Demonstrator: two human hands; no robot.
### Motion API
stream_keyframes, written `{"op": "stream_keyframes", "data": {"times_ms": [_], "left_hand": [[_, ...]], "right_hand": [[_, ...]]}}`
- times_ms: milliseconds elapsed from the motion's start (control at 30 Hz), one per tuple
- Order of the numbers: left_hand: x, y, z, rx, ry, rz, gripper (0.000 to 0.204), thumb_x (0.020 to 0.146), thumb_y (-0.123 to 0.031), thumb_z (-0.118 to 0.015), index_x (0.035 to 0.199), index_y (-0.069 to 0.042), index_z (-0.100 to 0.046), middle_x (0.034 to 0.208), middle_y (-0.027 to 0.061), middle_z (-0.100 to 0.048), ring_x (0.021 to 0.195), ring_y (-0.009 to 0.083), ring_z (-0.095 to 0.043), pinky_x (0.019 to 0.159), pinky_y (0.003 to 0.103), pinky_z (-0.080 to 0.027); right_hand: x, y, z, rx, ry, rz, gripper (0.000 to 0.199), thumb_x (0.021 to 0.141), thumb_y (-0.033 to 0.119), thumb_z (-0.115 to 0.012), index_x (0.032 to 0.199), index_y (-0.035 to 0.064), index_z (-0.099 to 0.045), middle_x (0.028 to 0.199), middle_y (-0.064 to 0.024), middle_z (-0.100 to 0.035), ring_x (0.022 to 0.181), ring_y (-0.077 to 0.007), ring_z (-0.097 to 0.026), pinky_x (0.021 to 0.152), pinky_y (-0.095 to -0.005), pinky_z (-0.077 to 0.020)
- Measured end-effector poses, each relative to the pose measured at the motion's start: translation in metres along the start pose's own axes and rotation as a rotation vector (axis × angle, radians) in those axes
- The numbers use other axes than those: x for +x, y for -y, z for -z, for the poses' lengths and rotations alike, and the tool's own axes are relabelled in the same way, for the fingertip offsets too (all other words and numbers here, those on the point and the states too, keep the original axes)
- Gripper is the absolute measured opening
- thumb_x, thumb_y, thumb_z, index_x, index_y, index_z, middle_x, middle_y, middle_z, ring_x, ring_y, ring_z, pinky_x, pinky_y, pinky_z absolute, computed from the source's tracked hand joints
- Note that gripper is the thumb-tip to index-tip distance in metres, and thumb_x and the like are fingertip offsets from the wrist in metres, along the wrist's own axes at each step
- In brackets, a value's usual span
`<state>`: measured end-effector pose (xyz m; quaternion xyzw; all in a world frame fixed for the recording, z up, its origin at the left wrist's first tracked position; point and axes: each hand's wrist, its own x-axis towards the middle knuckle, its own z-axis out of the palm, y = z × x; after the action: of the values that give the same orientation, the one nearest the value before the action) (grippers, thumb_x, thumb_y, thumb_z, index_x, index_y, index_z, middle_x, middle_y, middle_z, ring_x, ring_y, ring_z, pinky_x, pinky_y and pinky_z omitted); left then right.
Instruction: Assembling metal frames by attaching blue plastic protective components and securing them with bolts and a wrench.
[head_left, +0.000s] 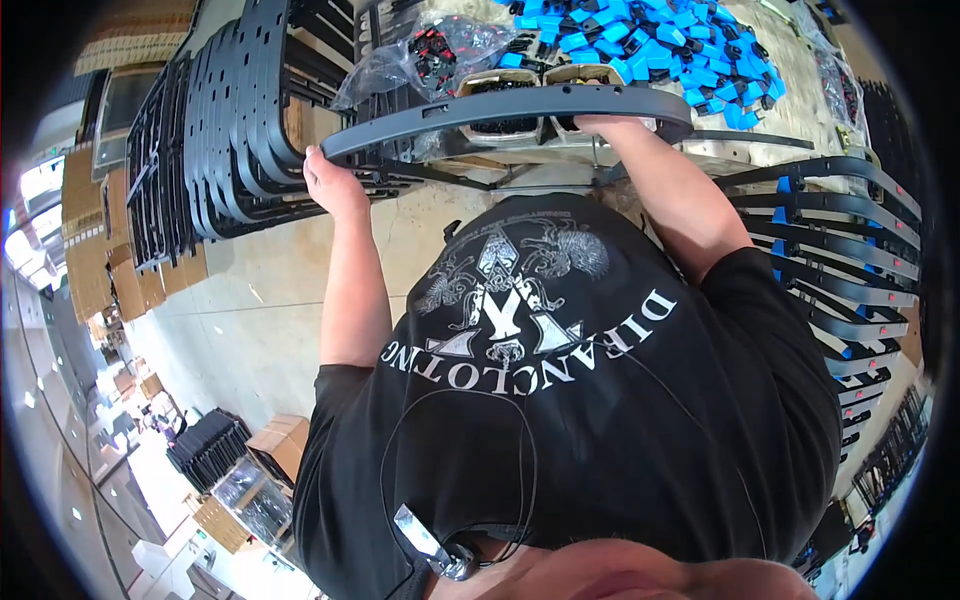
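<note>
A long dark-grey frame (500, 104) with rounded ends and small slots in its side spans the space in front of my chest. At its left end, my left hand (335, 186) is closed on it, with the thumb up against the corner. My right hand (612, 128) grips it near the right end, and its fingers are partly hidden behind the frame's side. Just beyond stand two open bins, the left bin (478, 136) and the right bin (590, 72), with small dark parts in them. The frame covers part of both bins.
Close by on the left stand several similar black frames (235, 120) in a row. More frames (850, 240) with blue pieces are stacked at the right. Blue plastic parts (680, 50) lie heaped on the worktable (800, 85), near a clear bag (385, 72) of black and red parts.
</note>
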<state>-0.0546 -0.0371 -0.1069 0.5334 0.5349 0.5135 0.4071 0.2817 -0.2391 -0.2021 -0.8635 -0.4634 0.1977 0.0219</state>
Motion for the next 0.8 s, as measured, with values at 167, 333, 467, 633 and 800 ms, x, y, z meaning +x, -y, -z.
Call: {"op": "stream_keyframes", "data": {"times_ms": [167, 333, 467, 633, 800], "left_hand": [[-0.004, -0.008, 0.013, 0.03, -0.013, -0.285, 0.037, 0.097, -0.023, -0.059, 0.119, 0.006, -0.055, 0.108, 0.0118, -0.059, 0.094, 0.0229, -0.054, 0.089, 0.035, -0.044], [-0.033, -0.036, 0.036, 0.256, 0.196, -0.901, 0.028, 0.085, -0.006, -0.066, 0.11, 0.002, -0.057, 0.109, 0.0151, -0.059, 0.097, 0.0277, -0.056, 0.086, 0.036, -0.046], [-0.045, -0.025, 0.044, 0.15, 0.568, -0.695, 0.011, 0.083, 0.0, -0.07, 0.091, -0.003, -0.062, 0.086, 0.0098, -0.063, 0.075, 0.0224, -0.059, 0.069, 0.031, -0.049], [-0.042, 0.012, 0.062, 0.193, 0.716, -0.456, 0.009, 0.086, -0.004, -0.071, 0.087, -0.002, -0.062, 0.078, 0.0063, -0.062, 0.07, 0.0161, -0.058, 0.066, 0.028, -0.048], [-0.034, 0.045, 0.058, 0.164, 0.825, -0.152, 0.008, 0.09, -0.006, -0.07, 0.09, -0.001, -0.064, 0.078, 0.0019, -0.064, 0.069, 0.0074, -0.058, 0.065, 0.024, -0.048]], "right_hand": [[-0.01, 0.033, 0.016, 0.018, -0.179, 0.085, 0.037, 0.094, 0.03, -0.053, 0.116, 0.0058, -0.069, 0.118, -0.0186, -0.07, 0.113, -0.0354, -0.066, 0.096, -0.0501, -0.0512], [0.013, 0.075, -0.012, 0.203, -0.142, 0.148, 0.022, 0.089, 0.02, -0.055, 0.087, -0.0002, -0.065, 0.095, -0.024, -0.069, 0.094, -0.0409, -0.068, 0.082, -0.0496, -0.0542], [0.063, 0.031, -0.02, -0.1, 0.216, 0.124, 0.022, 0.087, 0.024, -0.063, 0.091, 0.0048, -0.073, 0.1, -0.0207, -0.071, 0.094, -0.0355, -0.07, 0.082, -0.0467, -0.0544], [0.096, -0.048, -0.067, -0.208, 0.301, 0.191, 0.02, 0.085, 0.023, -0.067, 0.091, 0.006, -0.074, 0.093, -0.0164, -0.071, 0.085, -0.0321, -0.068, 0.076, -0.0449, -0.0549], [0.107, -0.047, -0.103, -0.313, 0.377, 0.219, 0.018, 0.082, 0.022, -0.072, 0.091, 0.0075, -0.075, 0.085, -0.011, -0.071, 0.074, -0.0277, -0.067, 0.069, -0.0426, -0.0555]]}}
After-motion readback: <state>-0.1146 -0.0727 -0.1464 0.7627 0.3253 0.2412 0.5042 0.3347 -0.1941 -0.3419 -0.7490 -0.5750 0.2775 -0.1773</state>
